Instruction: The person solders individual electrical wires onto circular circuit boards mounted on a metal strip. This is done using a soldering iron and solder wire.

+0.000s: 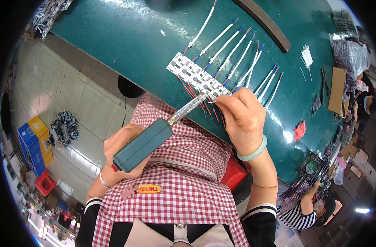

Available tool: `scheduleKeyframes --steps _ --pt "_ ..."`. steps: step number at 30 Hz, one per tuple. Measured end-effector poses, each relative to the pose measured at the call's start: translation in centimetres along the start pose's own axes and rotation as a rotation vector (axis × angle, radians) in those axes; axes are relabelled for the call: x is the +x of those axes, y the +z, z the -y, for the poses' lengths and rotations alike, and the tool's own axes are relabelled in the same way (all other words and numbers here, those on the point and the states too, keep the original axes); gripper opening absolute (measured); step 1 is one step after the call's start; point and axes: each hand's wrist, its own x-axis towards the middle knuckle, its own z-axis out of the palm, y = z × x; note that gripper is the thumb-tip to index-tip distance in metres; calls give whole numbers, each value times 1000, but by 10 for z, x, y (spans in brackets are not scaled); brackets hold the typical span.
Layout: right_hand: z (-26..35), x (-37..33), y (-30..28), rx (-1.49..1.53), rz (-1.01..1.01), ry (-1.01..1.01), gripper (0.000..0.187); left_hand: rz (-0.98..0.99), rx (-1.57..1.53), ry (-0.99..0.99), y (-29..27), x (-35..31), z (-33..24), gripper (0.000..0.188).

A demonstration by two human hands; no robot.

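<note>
My left hand (128, 144) is wrapped round the dark green, boxy handle of a soldering iron (143, 145). Its metal shaft slants up to the right, and the tip meets the lower edge of a strip of white circuit boards (196, 76). My right hand (243, 113) is closed in a pinch on a thin silvery wire (212, 101), close by the iron's tip. White cables (221, 39) with red and blue ends run up from the boards' far edge. Several thin red wires (188, 88) hang off the near edge.
On the green table (114, 31) lie a dark curved bar (265, 22), white cable pieces (306, 57), a red wire bundle (300, 130) and pliers (324, 82). A cardboard box (337, 91) and a small fan (310, 166) stand right. Another person (301, 212) works at lower right.
</note>
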Motion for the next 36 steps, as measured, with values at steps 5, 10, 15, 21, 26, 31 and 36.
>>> scheduleKeyframes --steps 5,10,15,21,26,31,36 --pt "1 1 0 -9 8 0 20 6 -10 4 0 2 0 20" --pt "1 2 0 -10 12 -7 19 4 -15 -23 1 1 0 21" --pt "1 2 -1 -15 17 -4 19 22 -14 -18 3 1 3 22" --pt "0 4 0 -38 38 -30 17 46 -7 -1 -1 2 4 20" --pt "3 6 -2 -74 63 -39 14 38 -30 -16 0 3 6 18" --pt "6 7 -3 -111 77 -19 17 -33 -20 37 -2 0 6 17" --pt "6 6 -4 -113 78 -11 18 -22 1 54 -2 0 5 21"
